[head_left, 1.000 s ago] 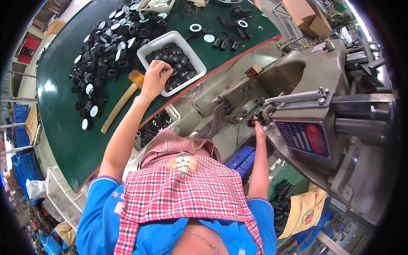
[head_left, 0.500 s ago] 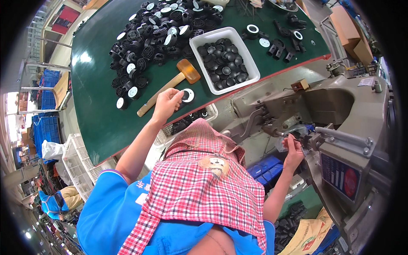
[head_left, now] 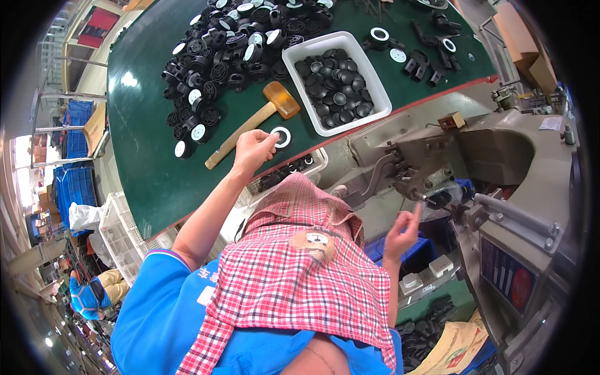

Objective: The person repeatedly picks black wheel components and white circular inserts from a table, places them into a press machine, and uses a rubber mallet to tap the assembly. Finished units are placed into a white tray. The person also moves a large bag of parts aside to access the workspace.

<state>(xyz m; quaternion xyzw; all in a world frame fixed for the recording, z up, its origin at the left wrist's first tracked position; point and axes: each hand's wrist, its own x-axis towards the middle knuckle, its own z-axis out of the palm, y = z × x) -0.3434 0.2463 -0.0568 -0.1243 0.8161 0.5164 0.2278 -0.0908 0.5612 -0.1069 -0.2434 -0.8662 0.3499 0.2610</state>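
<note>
My left hand (head_left: 255, 152) is over the green table, thumb and fingers pinched together at the left edge of a small black wheel with a white ring (head_left: 283, 137). Whatever is between those fingertips is too small to make out. A mallet (head_left: 250, 128) with an amber head and wooden handle lies just beyond that hand. My right hand (head_left: 402, 236) is in the air left of the grey machine (head_left: 531, 156), index finger stretched out, with nothing visible in it. A black part (head_left: 439, 200) sits at the machine's fixture, beside clear plastic film.
A white tray (head_left: 381, 112) of black round caps stands at the table's edge. Black wheels with white discs (head_left: 250, 53) are heaped at the far left. Black brackets (head_left: 415, 62) lie at the far right. Below the edge is a white basket (head_left: 322, 161) of parts.
My right hand has drawn back from the machine's fixture, down and to the left, and its fingers have loosened. The left hand stays pinched beside the white-ringed wheel.
</note>
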